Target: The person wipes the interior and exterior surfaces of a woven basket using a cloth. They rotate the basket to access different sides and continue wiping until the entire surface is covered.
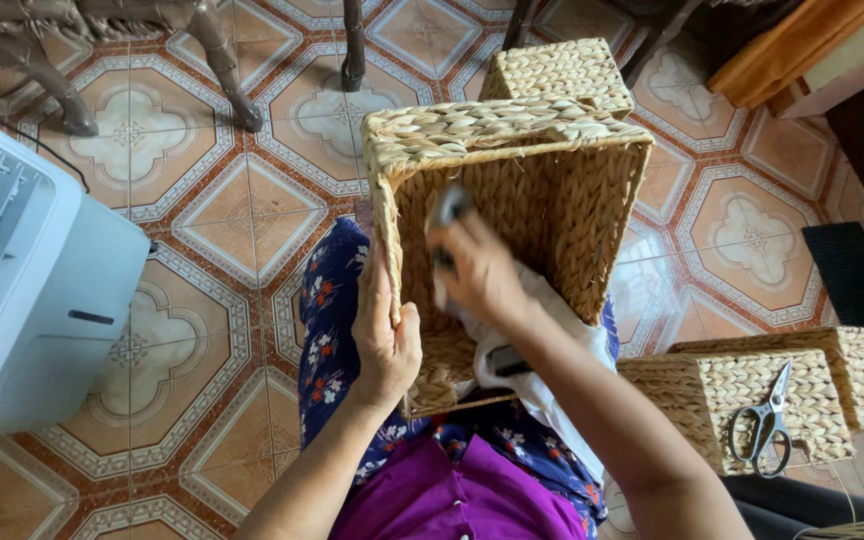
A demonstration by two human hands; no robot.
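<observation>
left hand [384, 340] grips woven basket [512, 240] rim; right hand [477, 270] clasps a blurred tool [447, 215] inside.

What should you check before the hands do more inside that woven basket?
1. Left hand grips the basket wall: ok.
2. Basket rests steady on the lap: ok, tilted towards the person.
3. Right hand inside the basket holds a grey tool: ok, though it is blurred and its kind cannot be told.
4. White cloth clear of the tool: cannot tell, it lies under the right wrist.
5. Scissors safely parked: ok, lying on a smaller basket to the right, apart from both hands.
</observation>
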